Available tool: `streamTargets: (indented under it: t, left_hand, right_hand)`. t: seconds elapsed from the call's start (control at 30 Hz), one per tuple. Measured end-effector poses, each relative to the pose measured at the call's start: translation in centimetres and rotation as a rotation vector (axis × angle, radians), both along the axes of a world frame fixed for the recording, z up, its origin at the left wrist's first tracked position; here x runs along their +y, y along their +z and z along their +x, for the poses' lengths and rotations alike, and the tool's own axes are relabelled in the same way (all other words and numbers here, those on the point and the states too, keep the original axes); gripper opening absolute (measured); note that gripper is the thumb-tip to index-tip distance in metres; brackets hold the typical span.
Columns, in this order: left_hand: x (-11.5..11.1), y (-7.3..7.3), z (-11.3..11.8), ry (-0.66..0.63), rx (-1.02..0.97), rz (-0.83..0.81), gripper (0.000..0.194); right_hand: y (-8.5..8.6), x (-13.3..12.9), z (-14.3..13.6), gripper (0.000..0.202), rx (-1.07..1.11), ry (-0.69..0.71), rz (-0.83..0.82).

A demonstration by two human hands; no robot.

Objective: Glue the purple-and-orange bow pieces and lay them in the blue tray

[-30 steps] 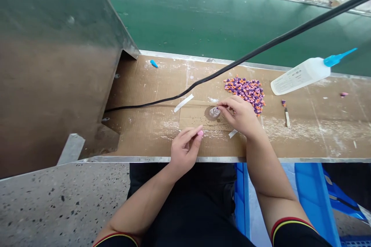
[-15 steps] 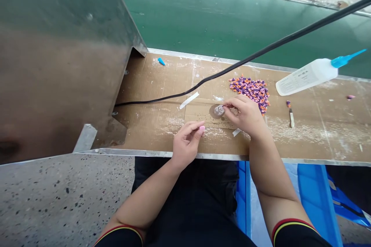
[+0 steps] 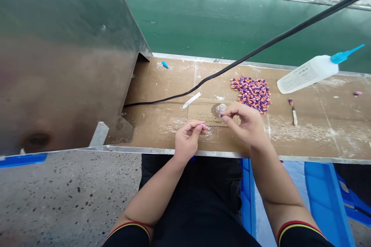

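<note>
A green panel (image 3: 217, 23) stands behind the surface (image 3: 156, 123), which has brown cardboard on top. Our left grip (image 3: 187, 139) pinches a small pink piece (image 3: 203, 126). Our right grip (image 3: 246, 123) pinches a tiny purple piece (image 3: 221, 115) by the little clear cup (image 3: 221, 107); we cannot tell if they touch. The pieces look easy to drop, so we think a soft, steady pinch is best. We should move slowly near the cup so it does not tip, and not bump the heap of purple and orange pieces (image 3: 252, 93) just behind our right grip.
</note>
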State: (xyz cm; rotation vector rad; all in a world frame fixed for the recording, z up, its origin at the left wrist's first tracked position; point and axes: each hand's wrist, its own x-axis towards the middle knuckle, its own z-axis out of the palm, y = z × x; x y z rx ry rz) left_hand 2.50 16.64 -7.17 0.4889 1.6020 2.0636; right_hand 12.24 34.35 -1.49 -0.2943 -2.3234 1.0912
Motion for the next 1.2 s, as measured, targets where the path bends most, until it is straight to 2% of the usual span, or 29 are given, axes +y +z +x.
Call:
streamTargets:
  t: [0.07,0.17,0.27,0.37,0.5,0.57,0.67,0.77,0.9,1.03,1.2]
  left_hand:
    - [0.1,0.3,0.1,0.009,-0.079,0.008,0.045]
    - [0.1,0.5,0.1,-0.003,-0.194,0.001,0.05]
    - [0.0,0.4,0.1,0.003,-0.224,-0.032,0.049]
    - [0.0,0.2,0.1,0.024,-0.181,-0.023,0.045]
    - [0.3,0.0,0.1,0.063,-0.18,0.026,0.04]
    - [0.4,0.0,0.1,0.054,-0.268,0.048,0.041]
    - [0.6,0.0,0.6,-0.028,-0.427,0.08,0.041]
    - [0.9,0.1,1.2,-0.08,-0.501,0.092,0.039]
    - [1.2,0.6,1.6,-0.051,-0.554,0.101,0.04]
    - [1.3,1.0,1.4,-0.018,-0.602,0.121,0.042]
    - [1.2,0.9,1.3,-0.025,-0.624,0.154,0.038]
  right_hand:
    - [-0.9,-2.6,0.3,0.007,0.072,-0.018,-0.127]
    - [-3.1,-6.4,0.2,0.008,0.194,-0.124,-0.275]
    - [-5.0,-9.0,-0.2,0.009,0.271,-0.187,-0.424]
    - [-5.7,-10.0,-0.4,0.011,0.304,-0.239,-0.525]
    - [-5.8,-10.1,-0.4,0.007,0.358,-0.246,-0.597]
    - [-5.7,-10.1,-0.3,0.004,0.397,-0.252,-0.601]
    - [-5.5,-10.3,-0.3,0.005,0.428,-0.299,-0.581]
    - [-5.4,-10.4,-0.3,0.007,0.431,-0.363,-0.539]
    - [-5.5,-10.4,-0.4,0.009,0.382,-0.431,-0.487]
    - [-5.6,-10.4,-0.4,0.01,0.357,-0.431,-0.406]
    - [-5.5,-10.6,-0.4,0.013,0.323,-0.443,-0.345]
